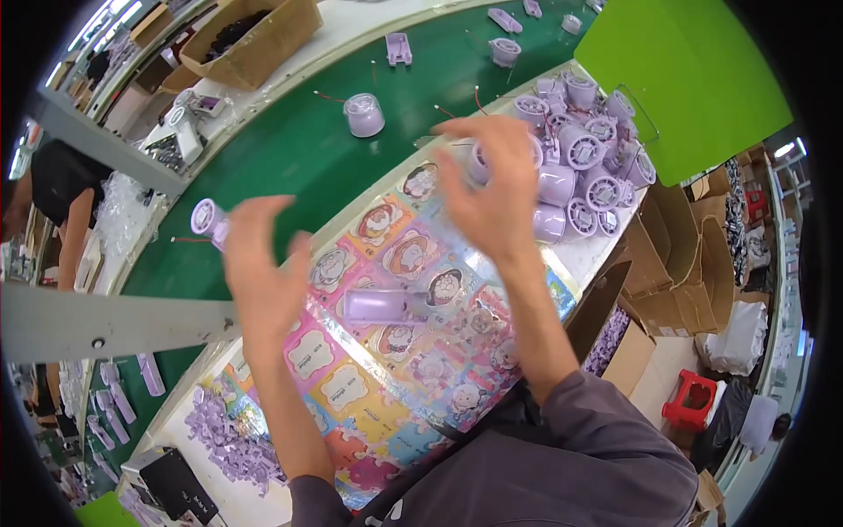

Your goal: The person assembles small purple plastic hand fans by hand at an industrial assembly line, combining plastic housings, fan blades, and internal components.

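My left hand (263, 268), a little blurred, hovers at the near edge of the green conveyor belt with thumb and fingers apart. Just beyond its fingers is a lavender part with a round, spoked end (208, 220) and a thin red wire, partly hidden by the hand. My right hand (496, 189) reaches toward a heap of lavender round housings (584, 149), fingers spread; nothing shows in its grasp. Between my arms a lavender cylindrical part with a clear end (382, 306) lies on a mat of colourful cartoon pictures (347, 386).
The green belt (290, 158) carries a lavender cup-shaped housing (363, 115) and other lavender parts. Small lavender pieces (233, 439) are piled at lower left. A grey metal post (123, 325) juts in from the left. Cardboard boxes (676, 255) and a red stool (694, 400) stand at right.
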Demonstrator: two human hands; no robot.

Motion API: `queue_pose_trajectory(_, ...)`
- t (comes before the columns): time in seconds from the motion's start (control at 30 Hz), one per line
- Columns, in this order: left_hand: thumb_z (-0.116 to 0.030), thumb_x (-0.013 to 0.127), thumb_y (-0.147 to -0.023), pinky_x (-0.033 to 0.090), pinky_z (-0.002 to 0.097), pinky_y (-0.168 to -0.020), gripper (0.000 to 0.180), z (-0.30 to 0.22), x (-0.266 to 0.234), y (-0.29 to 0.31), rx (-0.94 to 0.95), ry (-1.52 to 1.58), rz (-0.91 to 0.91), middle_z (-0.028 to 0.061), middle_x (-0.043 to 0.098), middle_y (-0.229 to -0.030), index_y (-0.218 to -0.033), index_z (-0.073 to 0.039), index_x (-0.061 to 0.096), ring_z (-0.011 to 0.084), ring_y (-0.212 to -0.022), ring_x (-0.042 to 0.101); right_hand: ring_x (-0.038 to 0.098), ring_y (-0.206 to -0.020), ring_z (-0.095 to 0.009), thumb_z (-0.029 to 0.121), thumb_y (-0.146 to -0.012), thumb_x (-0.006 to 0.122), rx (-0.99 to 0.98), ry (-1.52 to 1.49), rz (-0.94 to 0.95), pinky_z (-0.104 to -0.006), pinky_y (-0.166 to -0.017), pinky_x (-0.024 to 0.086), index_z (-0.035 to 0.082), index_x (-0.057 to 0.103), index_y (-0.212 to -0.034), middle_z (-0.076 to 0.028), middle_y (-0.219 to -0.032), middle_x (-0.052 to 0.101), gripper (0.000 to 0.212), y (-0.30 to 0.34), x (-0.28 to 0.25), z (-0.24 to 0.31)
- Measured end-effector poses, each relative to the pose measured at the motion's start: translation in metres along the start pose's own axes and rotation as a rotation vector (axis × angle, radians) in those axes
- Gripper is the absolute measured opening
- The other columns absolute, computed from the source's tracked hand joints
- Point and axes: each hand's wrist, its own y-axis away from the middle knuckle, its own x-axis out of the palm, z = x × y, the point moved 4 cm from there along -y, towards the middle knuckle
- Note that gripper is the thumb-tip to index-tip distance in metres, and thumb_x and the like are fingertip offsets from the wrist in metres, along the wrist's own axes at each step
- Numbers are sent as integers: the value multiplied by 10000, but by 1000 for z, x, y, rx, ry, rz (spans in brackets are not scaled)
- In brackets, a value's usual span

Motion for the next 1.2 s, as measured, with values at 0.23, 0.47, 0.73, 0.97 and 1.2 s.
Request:
queue_pose_trajectory(0.23,-112,810,-645,445,415,-1057,647,-63,47,34,146,137,678,142,525,-1314,-1262,-83,617,355,-1268,512,553,-1139,-377,467,-759,819,-13,942,301,-568,-1119,309,7,635,-1221,-202,-1145,652,678,7,-40,-56)
queue_pose_trajectory(0.47,-156,788,-649,485,423,-984,647,-45,73,41,191,172,851,165,578,-1165,-1266,-55,621,362,-1141,581,626,-1064,-328,128,-750,757,192,28,352,-408,-976,487,47,561,-1266,-159,-1193,624,557,2,-64,-2)
queue_pose_trajectory(0.73,-224,776,-667,497,411,-981,721,-33,49,29,167,334,756,199,628,-1216,-1339,-25,604,354,-1122,624,595,-1135,-360,-98,-708,667,-2,-211,843,-413,-933,527,141,616,-1313,-159,-1318,492,653,68,-82,55)
queue_pose_trajectory(0.97,-195,762,-683,531,425,-891,621,-52,38,23,200,509,822,238,703,-1058,-1256,6,635,379,-993,682,588,-1133,-356,-113,-708,665,-90,-159,935,-401,-882,540,201,659,-1296,-169,-1336,484,667,69,-70,62)
queue_pose_trajectory(1.2,-188,824,-773,522,366,-954,590,-56,43,21,143,532,754,201,706,-1176,-1290,36,647,283,-1086,681,583,-1151,-372,-121,-727,641,-271,18,976,-410,-835,556,191,644,-1300,-195,-1332,492,652,57,-69,73)
